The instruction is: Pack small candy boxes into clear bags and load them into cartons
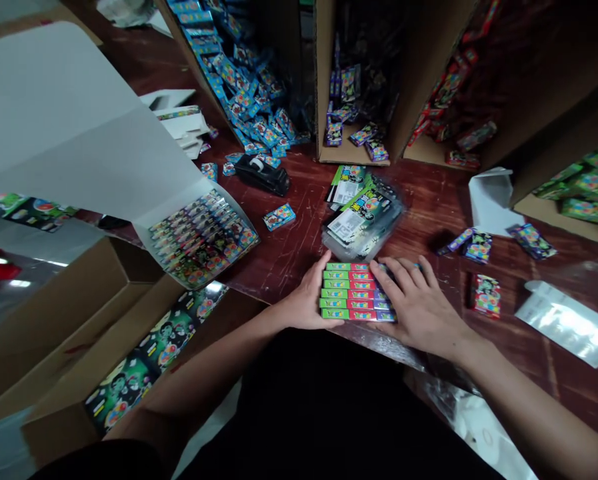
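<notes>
At the table's front edge lies a block of small candy boxes (361, 295), stacked in green, red and purple columns. My left hand (306, 300) grips the block's left side, thumb along the far corner. Across its right side lies my right hand (419, 303), its fingers curved over the boxes and hiding that end. Just beyond the block are printed cards in clear plastic sleeves (361, 220). A loose red candy box (486, 295) and a dark purple one (477, 247) lie to the right of my right hand.
Cardboard bins at the back hold blue packs (249, 93), purple packs (349, 87), red packs (446, 87) and green packs (589, 190). A black tape dispenser (263, 175) stands left of centre. A white-lidded display box (203, 240) overhangs the left edge near an open carton (79, 300).
</notes>
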Motion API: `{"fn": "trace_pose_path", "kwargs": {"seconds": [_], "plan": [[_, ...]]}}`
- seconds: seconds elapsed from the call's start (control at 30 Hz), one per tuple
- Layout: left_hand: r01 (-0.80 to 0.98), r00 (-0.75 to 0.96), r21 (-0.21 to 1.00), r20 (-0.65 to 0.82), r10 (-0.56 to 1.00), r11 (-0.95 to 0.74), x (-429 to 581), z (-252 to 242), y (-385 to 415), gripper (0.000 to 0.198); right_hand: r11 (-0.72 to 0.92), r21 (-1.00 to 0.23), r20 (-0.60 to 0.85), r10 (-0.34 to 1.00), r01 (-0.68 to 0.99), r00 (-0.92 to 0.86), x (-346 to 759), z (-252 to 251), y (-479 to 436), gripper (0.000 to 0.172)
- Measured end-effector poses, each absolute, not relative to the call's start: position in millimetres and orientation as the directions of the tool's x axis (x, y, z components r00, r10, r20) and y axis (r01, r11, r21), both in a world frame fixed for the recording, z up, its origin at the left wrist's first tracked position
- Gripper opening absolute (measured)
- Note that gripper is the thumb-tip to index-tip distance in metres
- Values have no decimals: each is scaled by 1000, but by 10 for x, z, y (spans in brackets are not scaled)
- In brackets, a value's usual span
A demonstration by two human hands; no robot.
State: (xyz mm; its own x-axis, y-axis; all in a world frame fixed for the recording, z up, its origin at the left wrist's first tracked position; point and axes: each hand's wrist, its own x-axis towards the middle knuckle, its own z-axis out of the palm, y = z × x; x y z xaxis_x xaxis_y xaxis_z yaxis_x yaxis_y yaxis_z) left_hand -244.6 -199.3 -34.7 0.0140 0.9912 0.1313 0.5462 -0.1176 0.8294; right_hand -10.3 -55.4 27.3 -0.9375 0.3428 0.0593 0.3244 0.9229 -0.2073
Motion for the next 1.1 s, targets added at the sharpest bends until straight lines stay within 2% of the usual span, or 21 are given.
{"fn": "trace_pose_path", "kwargs": {"seconds": [0.2, 0.27, 0.37, 0.47, 0.63, 0.77, 0.83, 0.97, 1.03, 1.1], "plan": [[558, -7, 820, 156, 988, -126, -2441, -312, -1986, 132, 914, -253, 31, 336, 317, -941, -109, 349, -566, 108], [554, -9, 823, 161, 987, -129, -2439, -331, -1984, 131, 928, -260, 59, 291, 267, -955, -122, 378, -613, 92], [554, -10, 822, 166, 986, -132, -2434, -368, -1984, 129, 971, -198, 93, 152, 131, -984, -137, 393, -686, 59], [549, -11, 825, 170, 985, -136, -2425, -383, -1985, 128, 980, -182, 93, 93, 75, -991, -139, 387, -704, 57], [539, -32, 831, 182, 983, -137, -2412, -322, -1981, 128, 959, -258, 100, 145, 115, -984, -158, 419, -672, 55], [513, -38, 848, 177, 984, -132, -2432, -293, -1960, 130, 945, -266, 75, 216, 189, -974, -203, 462, -668, 54], [511, -46, 848, 187, 981, -137, -2424, -326, -1953, 131, 942, -270, 22, 216, 202, -976, -217, 489, -633, 63], [521, -42, 850, 118, 992, -79, -2347, -354, -2003, 139, 949, -214, -62, 225, 234, -972, -156, 488, -470, 100], [524, 8, 850, 59, 998, -54, -2383, -241, -2062, 153, 961, -187, -57, 196, 203, -979, -109, 388, -367, 102], [562, 47, 823, 63, 997, -78, -2571, 4, -2146, 162, 966, -193, 45, 181, 169, -982, -103, 222, -280, 104]]}}
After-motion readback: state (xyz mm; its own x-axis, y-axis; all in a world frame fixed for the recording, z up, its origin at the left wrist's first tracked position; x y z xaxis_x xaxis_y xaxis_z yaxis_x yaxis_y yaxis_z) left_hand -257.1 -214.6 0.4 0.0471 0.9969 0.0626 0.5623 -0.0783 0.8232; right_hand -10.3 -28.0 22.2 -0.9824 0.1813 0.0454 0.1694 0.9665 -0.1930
